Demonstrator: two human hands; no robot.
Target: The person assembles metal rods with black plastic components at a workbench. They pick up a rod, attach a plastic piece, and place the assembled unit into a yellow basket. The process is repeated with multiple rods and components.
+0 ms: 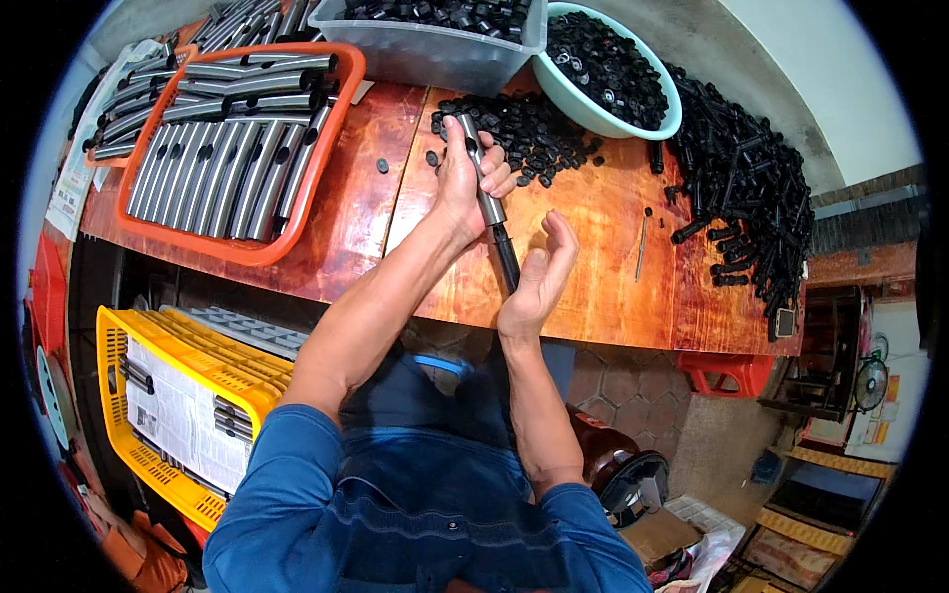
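Observation:
My left hand [459, 188] is closed around a shiny metal tube [491, 209], held at a slant above the wooden table. A black plastic rod [505, 257] sticks out of the tube's lower end. My right hand [539, 277] is beside the rod's lower end, its fingers stretched upward and slightly bent, not wrapped around anything. Whether the palm touches the rod, I cannot tell. Beyond the left hand, small black caps [534, 138] lie in a loose pile.
An orange basket [353, 74] of metal tubes stands at left, a yellow crate [111, 395] below it. At the back are a clear bin [435, 59] and a pale green basin [652, 130] of black parts. Black rods [736, 178] heap at right, near a thin metal tool [642, 245].

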